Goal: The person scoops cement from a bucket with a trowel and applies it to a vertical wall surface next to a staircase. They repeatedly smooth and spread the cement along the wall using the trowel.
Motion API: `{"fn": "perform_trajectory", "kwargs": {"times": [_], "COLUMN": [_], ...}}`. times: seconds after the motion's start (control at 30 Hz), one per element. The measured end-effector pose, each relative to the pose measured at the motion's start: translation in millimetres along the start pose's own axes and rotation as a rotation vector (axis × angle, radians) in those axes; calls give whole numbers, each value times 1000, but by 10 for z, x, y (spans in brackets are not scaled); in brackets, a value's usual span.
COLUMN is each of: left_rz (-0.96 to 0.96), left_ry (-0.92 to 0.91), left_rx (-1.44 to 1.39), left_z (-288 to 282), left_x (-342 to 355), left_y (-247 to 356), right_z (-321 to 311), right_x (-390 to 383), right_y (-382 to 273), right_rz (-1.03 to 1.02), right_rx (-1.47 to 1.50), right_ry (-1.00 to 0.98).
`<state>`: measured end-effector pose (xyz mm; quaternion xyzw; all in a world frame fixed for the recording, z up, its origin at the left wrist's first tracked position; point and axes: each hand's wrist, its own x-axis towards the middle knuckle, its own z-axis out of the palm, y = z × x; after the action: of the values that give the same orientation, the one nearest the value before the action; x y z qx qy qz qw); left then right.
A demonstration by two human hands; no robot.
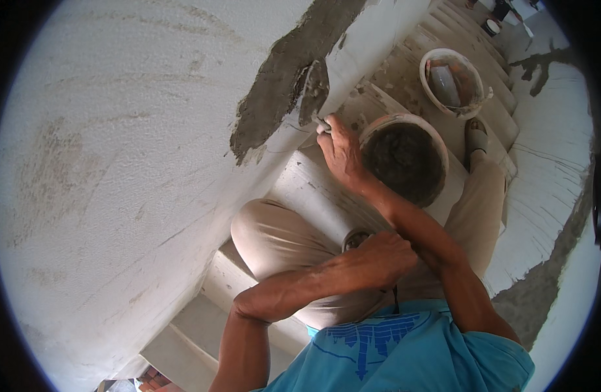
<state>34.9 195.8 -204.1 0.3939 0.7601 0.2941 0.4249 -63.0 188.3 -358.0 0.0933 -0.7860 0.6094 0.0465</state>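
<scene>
My right hand grips the handle of a trowel. The trowel's blade, smeared with grey mortar, lies against or just over the lower edge of a dark wet mortar patch on the white wall. Close beside my right wrist stands a bucket of dark mortar. My left hand is closed under my right forearm, over my lap. Its fingers curl out of sight, so whatever they may hold is hidden.
Concrete stairs run beneath me, along the wall. A second bucket with a brick-coloured piece and a pale block stands beyond the mortar bucket, near my sandalled foot. On the right, another wall carries mortar strips. Bricks show at lower left.
</scene>
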Motion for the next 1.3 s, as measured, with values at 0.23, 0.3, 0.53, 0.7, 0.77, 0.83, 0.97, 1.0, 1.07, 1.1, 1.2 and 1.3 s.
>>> {"fn": "perform_trajectory", "kwargs": {"times": [0.23, 0.3, 0.53, 0.7, 0.77, 0.83, 0.97, 1.0, 1.07, 1.1, 1.2, 1.3], "left_rz": [19, 18, 57, 27, 37, 55, 25, 37, 35, 24, 14, -1], "left_ry": [73, 51, 24, 70, 65, 32, 21, 87, 123, 92, 40, 6], "left_rx": [10, 11, -3, 8, 2, -13, 0, -3, -7, -9, -7, -3], "left_z": [52, 44, -8, -12, -18, -19, -7, 18, 11, -33, -50, -59], "left_x": [-9, -15, -42, -37, -43, -44, -36, -47, -58, -51, -45, -47], "left_y": [-31, -30, -51, -34, -46, -72, -60, -57, -47, -31, -34, -32], "right_z": [98, 40, -15, 63, 52, 33, -32, -55, -40, -33, -12, -25], "right_x": [-144, -361, -188, 109, -12, -211, -347, -322, -120, -7, 161, 2], "right_y": [-1, -18, -39, -57, -51, -17, -28, -54, -27, -10, -22, -123], "right_rz": [3, 4, 54, 1, -37, -106, -72, -5, -4, -4, 2, -31], "right_rx": [-165, -220, 69, -62, -68, -101, 9, 94, 68, 53, 27, -97], "right_ry": [-162, -288, -94, -64, -142, -215, -209, -172, -74, -24, -17, -142]}}
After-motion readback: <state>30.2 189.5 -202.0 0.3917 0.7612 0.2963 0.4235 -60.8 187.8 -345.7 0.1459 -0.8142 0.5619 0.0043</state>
